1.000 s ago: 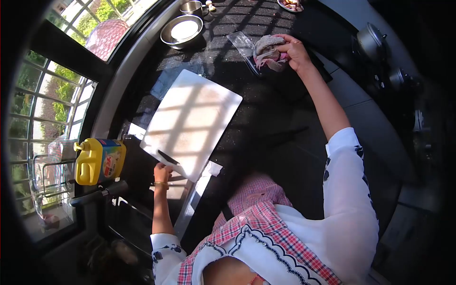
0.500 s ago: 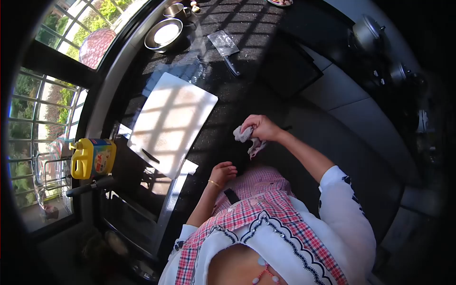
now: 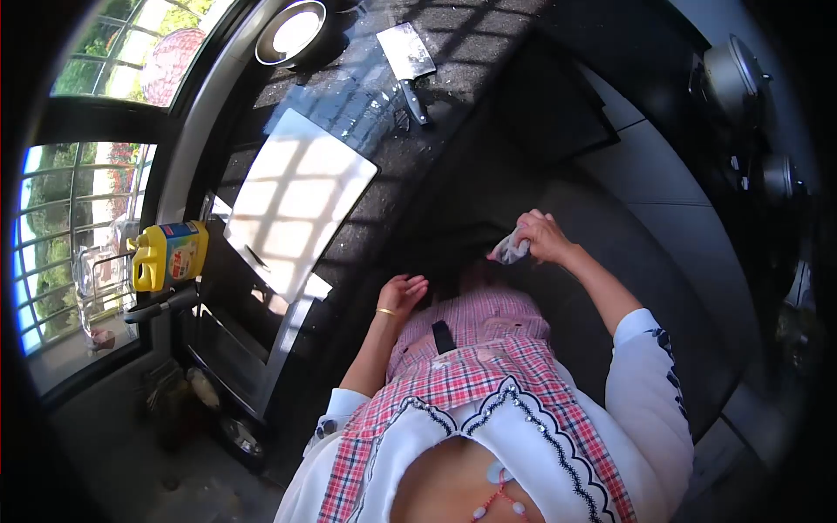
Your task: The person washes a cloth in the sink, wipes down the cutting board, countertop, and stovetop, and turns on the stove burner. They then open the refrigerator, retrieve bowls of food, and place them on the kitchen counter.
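My right hand (image 3: 542, 237) is closed on a crumpled grey-white cloth (image 3: 511, 247), held above the dark floor to the right of the apron. Near the counter's edge, my left hand (image 3: 403, 295) hangs with its fingers apart and holds nothing. A white cutting board (image 3: 301, 200) lies on the dark counter, up and left of my left hand. Beyond it rests a cleaver (image 3: 407, 54), its black handle towards me. The counter around the cleaver looks wet.
A yellow jug (image 3: 169, 255) stands by the window near the sink (image 3: 231, 322) and a black tap handle. At the back left is a metal bowl (image 3: 291, 33) with something white inside. Pots (image 3: 734, 77) sit at the far right.
My left hand has let go of the cutting board's edge and drawn back towards my body. My right hand has brought the cloth from beside the cleaver down off the counter.
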`<state>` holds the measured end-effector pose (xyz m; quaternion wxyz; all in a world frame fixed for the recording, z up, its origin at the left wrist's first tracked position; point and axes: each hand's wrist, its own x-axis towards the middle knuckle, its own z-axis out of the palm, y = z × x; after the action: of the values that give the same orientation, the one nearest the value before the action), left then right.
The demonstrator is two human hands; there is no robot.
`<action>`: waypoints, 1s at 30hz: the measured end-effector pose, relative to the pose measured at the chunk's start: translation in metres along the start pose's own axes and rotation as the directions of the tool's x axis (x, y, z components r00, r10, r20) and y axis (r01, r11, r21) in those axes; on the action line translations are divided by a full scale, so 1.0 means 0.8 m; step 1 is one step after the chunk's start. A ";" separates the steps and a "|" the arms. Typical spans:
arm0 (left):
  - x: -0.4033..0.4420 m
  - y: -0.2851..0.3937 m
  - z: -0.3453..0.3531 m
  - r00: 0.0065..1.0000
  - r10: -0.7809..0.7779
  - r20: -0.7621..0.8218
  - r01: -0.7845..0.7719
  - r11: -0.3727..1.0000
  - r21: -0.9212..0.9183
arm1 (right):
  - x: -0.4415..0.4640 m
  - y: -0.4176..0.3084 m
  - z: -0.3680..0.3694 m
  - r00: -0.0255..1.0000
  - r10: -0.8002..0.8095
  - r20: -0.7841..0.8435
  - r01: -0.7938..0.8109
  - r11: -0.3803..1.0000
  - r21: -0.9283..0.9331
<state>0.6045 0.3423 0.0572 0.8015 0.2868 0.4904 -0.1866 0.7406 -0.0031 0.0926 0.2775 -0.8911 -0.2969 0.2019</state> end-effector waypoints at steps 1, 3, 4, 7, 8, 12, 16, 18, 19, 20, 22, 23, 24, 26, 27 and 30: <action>-0.005 -0.003 0.015 0.998 0.018 -0.060 -0.019 1.000 -0.018 | -0.016 0.021 -0.016 0.998 0.060 -0.021 -0.061 0.998 -0.030; 0.000 -0.007 0.030 0.997 -0.025 -0.068 0.019 0.996 -0.089 | -0.058 0.081 -0.047 0.964 0.211 -0.161 -0.194 0.974 0.114; -0.001 -0.005 0.041 0.996 -0.068 -0.052 0.060 0.987 -0.147 | -0.069 0.096 -0.053 0.940 0.256 -0.226 -0.220 0.960 0.174; 0.008 -0.004 0.056 0.990 -0.088 -0.112 0.056 0.963 -0.265 | -0.095 0.122 -0.061 0.879 0.356 -0.316 -0.288 0.927 0.242; 0.012 -0.003 0.057 0.987 -0.091 -0.133 0.046 0.950 -0.309 | -0.101 0.127 -0.063 0.845 0.402 -0.353 -0.330 0.911 0.249; 0.017 0.012 0.078 0.994 -0.028 -0.103 -0.019 0.900 -0.436 | -0.109 0.129 -0.052 0.818 0.479 -0.318 -0.356 0.856 0.375; 0.041 0.039 0.097 0.991 0.130 0.043 -0.065 0.727 -0.684 | -0.101 0.111 -0.054 0.816 0.497 -0.294 -0.369 0.841 0.396; 0.048 0.054 0.108 0.996 0.084 -0.020 -0.071 0.656 -0.752 | -0.098 0.101 -0.064 0.802 0.532 -0.274 -0.392 0.813 0.431; 0.053 0.059 0.110 0.997 0.080 -0.004 -0.056 0.661 -0.748 | -0.100 0.099 -0.068 0.794 0.537 -0.287 -0.396 0.813 0.427; 0.058 0.062 0.109 0.997 0.062 -0.043 -0.073 0.632 -0.772 | -0.102 0.097 -0.072 0.771 0.563 -0.297 -0.410 0.797 0.443; 0.066 0.068 0.109 0.995 0.006 -0.096 -0.081 0.584 -0.808 | -0.103 0.102 -0.082 0.737 0.589 -0.332 -0.425 0.785 0.450; 0.068 0.070 0.105 0.996 -0.020 -0.085 -0.059 0.566 -0.822 | -0.106 0.107 -0.087 0.731 0.610 -0.306 -0.456 0.770 0.446; 0.073 0.071 0.099 0.997 -0.045 -0.069 -0.033 0.548 -0.836 | -0.106 0.112 -0.096 0.723 0.630 -0.284 -0.486 0.755 0.440; 0.081 0.072 0.093 0.993 -0.081 -0.084 -0.025 0.556 -0.831 | -0.092 0.117 -0.120 0.628 0.748 -0.214 -0.537 0.615 0.578; 0.086 0.072 0.091 0.991 -0.100 -0.086 -0.015 0.561 -0.828 | -0.081 0.121 -0.133 0.548 0.832 -0.093 -0.556 0.445 0.702; 0.090 0.073 0.088 0.990 -0.117 -0.082 0.003 0.587 -0.810 | -0.039 0.155 -0.165 0.457 0.844 -0.281 -0.599 0.526 0.603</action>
<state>0.7186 0.3401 0.0342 0.8048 -0.1133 0.5806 0.0476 0.8387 -0.1558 0.1234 0.4171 -0.8634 0.2661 0.0989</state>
